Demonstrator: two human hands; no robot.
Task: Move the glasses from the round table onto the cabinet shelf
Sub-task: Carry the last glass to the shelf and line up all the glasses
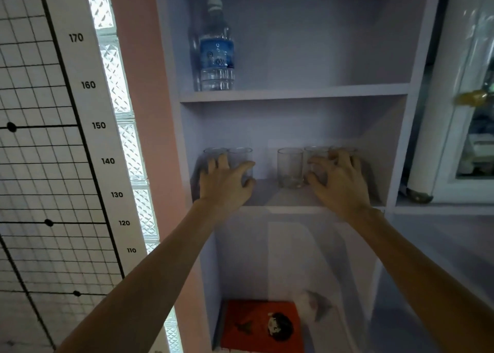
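Cabinet (pixel 423 58): tall open unit, straight ahead of the person at 12 o'clock.
Middle shelf (pixel 267 193): holds 5 clear glasses in a row running 9 o'clock to 3 o'clock, all upright.
Left pair of glasses (pixel 240 155): 2 tumblers touching or nearly so, at the 9 o'clock end of the shelf, bases on the board.
Middle glass (pixel 290 168): stands alone between the 2 hands, touched by neither, with a gap to 9 o'clock and the right pair just beside it.
Right pair of glasses (pixel 317 153): 2 tumblers at the 3 o'clock end, partly hidden by fingers.
Left hand (pixel 227 183): fingers and thumb curl round the left pair from the front.
Right hand (pixel 340 183): fingers and thumb curl round the right pair in the same way.
Key relation: each pair lies at 12 o'clock from its own hand, long axis vertical; both hands are equally near.
Round table: not in view.
Step judged: setting down, so the next move is likely a release toward 6 o'clock.
Risk judged: a knuckle could clip the middle glass.
Water bottle (pixel 217 53): upper shelf, 11 o'clock.
Orange book (pixel 263 326): lower shelf, 6 o'clock.
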